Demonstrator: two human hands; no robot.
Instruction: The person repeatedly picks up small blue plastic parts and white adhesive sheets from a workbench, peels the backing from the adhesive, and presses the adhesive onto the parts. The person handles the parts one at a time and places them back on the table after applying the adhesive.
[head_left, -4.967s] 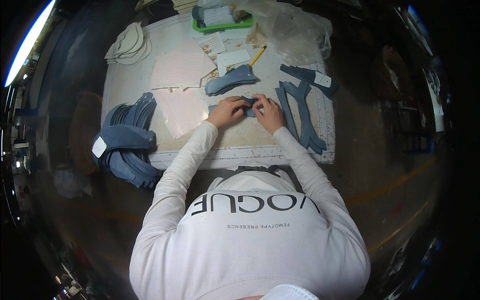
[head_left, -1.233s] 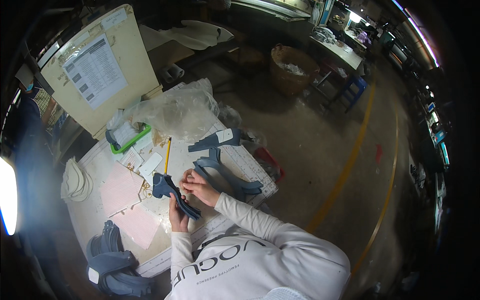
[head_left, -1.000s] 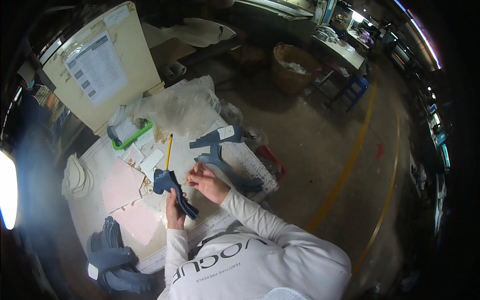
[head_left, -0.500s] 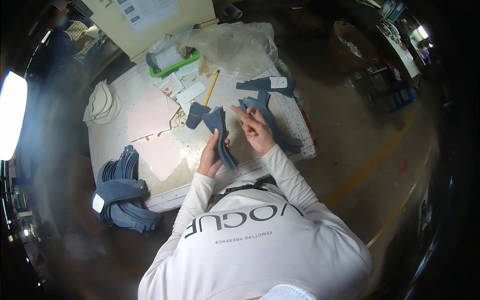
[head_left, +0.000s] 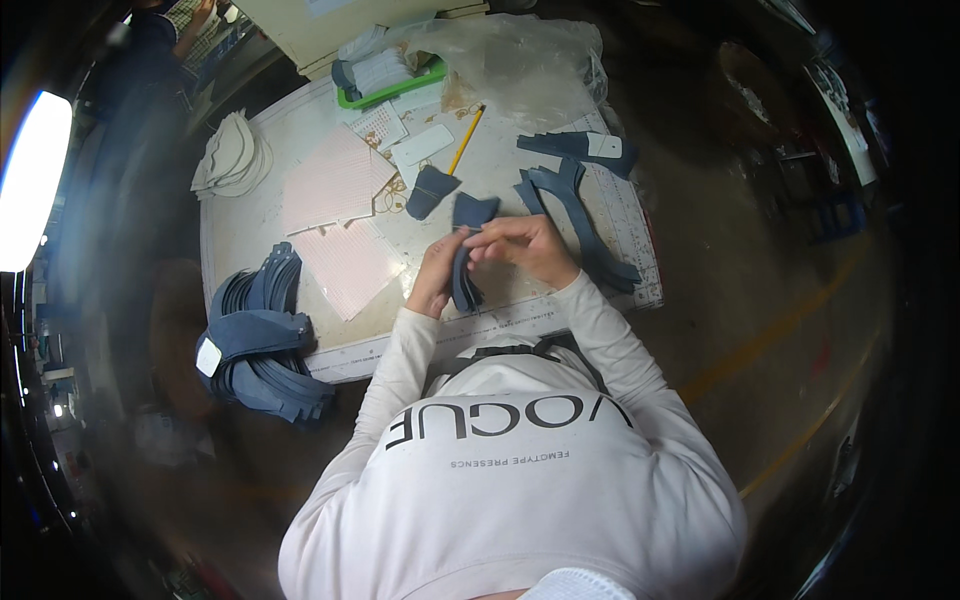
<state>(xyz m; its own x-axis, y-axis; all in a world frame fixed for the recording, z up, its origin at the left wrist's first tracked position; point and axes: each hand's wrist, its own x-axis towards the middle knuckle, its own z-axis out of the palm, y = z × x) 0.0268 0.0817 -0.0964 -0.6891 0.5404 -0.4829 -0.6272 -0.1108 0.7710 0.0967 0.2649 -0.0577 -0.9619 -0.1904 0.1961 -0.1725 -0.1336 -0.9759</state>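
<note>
Right hand (head_left: 525, 245) has moved in beside the left hand (head_left: 436, 274), mid-frame; left grips stacked blue pieces (head_left: 474, 209), right's fingers pinched.

Strip bundle (head_left: 475, 210) | dark blue, layered, long and narrow, upper end flared | lower part bent slightly, middle partly hidden | below the yellow pencil (head_left: 467, 141) in view

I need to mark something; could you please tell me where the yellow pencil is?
In the head view, the yellow pencil lies right of the white card, its near end at the small blue bundle.
</note>
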